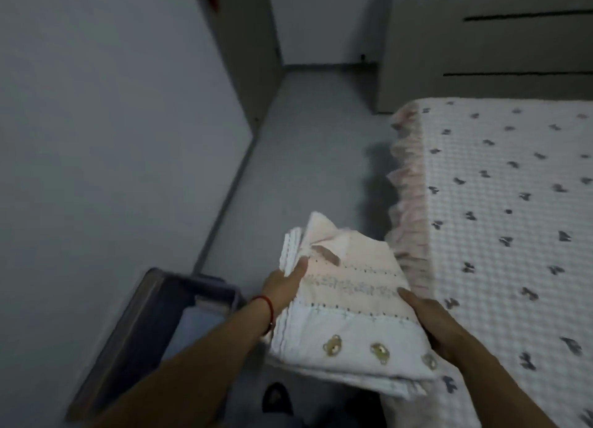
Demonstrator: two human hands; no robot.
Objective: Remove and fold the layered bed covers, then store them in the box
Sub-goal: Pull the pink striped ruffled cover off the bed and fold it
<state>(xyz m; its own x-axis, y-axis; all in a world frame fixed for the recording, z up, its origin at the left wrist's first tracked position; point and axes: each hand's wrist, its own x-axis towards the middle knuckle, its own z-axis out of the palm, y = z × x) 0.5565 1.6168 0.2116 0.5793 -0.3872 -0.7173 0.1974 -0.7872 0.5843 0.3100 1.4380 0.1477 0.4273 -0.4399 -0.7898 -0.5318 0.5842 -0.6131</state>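
- The left hand (284,286) grips the left edge of the folded cover (346,312), thumb lying on top and the other fingers hidden beneath the fabric; a red string (268,309) circles its wrist.
- The right hand (433,325) holds the cover's right edge, thumb on top and the rest of the fingers tucked under.
- The folded cover, pink and white with small bear motifs along its near band, is held in the air between both hands, above the floor (308,158) just beside the bed.
- The bed (500,209) fills the 3 o'clock side, wearing a white cover printed with dark bows and a pink ruffled edge.
- The box (141,331), dark-sided and open-topped, sits on the floor at 8 o'clock, near the left forearm.
- A drawer unit (497,49) stands at 1 o'clock.
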